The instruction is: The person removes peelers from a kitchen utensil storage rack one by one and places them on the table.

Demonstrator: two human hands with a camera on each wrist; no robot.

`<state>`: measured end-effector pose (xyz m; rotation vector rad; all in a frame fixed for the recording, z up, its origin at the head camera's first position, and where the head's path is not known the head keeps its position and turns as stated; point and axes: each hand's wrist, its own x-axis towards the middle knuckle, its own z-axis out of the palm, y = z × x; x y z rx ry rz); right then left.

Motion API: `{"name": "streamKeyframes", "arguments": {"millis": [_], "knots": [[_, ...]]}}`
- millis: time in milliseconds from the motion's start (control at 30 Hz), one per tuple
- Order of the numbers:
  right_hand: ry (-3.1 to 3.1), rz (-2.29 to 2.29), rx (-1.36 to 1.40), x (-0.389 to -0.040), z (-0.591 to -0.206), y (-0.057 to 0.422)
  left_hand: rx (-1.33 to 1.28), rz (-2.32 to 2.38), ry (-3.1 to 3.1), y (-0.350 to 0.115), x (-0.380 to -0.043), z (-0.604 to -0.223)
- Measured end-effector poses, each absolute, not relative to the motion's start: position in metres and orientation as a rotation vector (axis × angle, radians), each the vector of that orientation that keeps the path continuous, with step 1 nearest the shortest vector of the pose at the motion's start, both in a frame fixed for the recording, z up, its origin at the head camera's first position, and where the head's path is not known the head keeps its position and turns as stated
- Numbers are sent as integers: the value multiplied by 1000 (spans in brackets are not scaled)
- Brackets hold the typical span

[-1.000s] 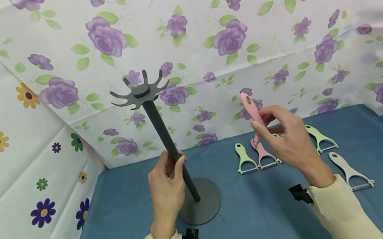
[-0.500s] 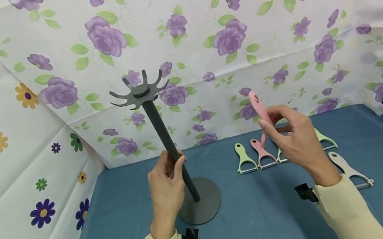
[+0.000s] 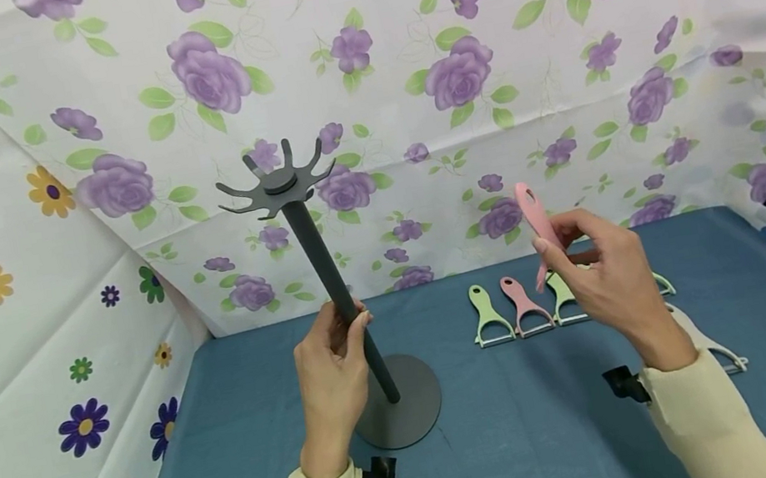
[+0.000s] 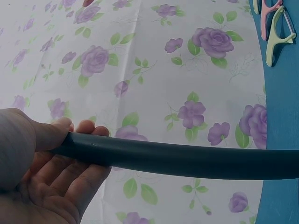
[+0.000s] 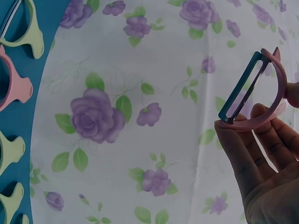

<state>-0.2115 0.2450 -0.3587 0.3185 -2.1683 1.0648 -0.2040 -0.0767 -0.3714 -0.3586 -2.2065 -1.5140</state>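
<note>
A dark grey stand with a ring of upturned hooks (image 3: 278, 184) on top rises from a round base (image 3: 413, 416). My left hand (image 3: 334, 382) grips its pole (image 3: 318, 258) partway up; the left wrist view shows thumb and fingers around the pole (image 4: 187, 161). Above the table, my right hand (image 3: 606, 278) pinches a pink peeler (image 3: 537, 217), handle end up. In the right wrist view its blade and curved frame (image 5: 280, 84) show beside the fingers. Below it lie a green peeler (image 3: 487, 314), a pink peeler (image 3: 525, 304) and another green peeler (image 3: 564, 302).
Behind the right forearm, a white peeler (image 3: 716, 348) and a further green peeler (image 3: 664, 283) are partly hidden. A blue cloth covers the table (image 3: 522, 435). Floral sheeting (image 3: 408, 209) hangs along the back, with a flower-patterned sheet (image 3: 14, 351) at the left.
My right hand has moved rightward with the pink peeler, uncovering more of the middle green peeler and covering more of the white one. The left hand and stand stay put.
</note>
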Motion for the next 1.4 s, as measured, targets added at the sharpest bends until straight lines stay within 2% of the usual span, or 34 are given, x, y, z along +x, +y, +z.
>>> {"name": "streamKeyframes", "arguments": {"millis": [1400], "knots": [[-2249,977,114,-197,-382,294,-365,-1535,-2198,-77,-204,-372]]}}
